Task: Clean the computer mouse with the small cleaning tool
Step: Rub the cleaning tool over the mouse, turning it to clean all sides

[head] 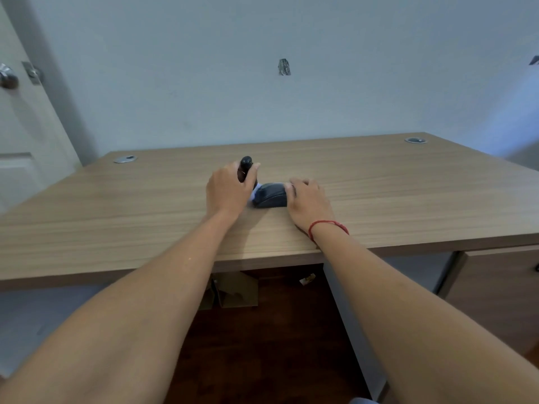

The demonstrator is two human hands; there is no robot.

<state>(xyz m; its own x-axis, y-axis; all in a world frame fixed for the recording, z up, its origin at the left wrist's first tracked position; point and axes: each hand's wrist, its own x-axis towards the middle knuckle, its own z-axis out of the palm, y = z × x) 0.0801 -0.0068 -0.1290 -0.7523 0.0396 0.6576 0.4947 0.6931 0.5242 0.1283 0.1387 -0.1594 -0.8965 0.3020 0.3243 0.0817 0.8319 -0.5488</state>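
Observation:
A dark grey computer mouse (270, 195) lies on the wooden desk (145, 205) near the middle. My left hand (229, 191) is closed around a small black cleaning tool (245, 164), whose rounded top sticks up above my fingers. A pale tip (255, 191) shows at the tool's lower end, against the mouse's left side. My right hand (309, 204) rests on the desk with its fingers on the right side of the mouse, holding it. A red string is tied round my right wrist.
Two round cable grommets (125, 159) (414, 140) sit at the desk's back corners. A blue-grey wall stands behind the desk, a door with a knob (8, 77) to the left. Drawers (495, 287) are under the desk at right, cardboard (233, 290) on the floor below.

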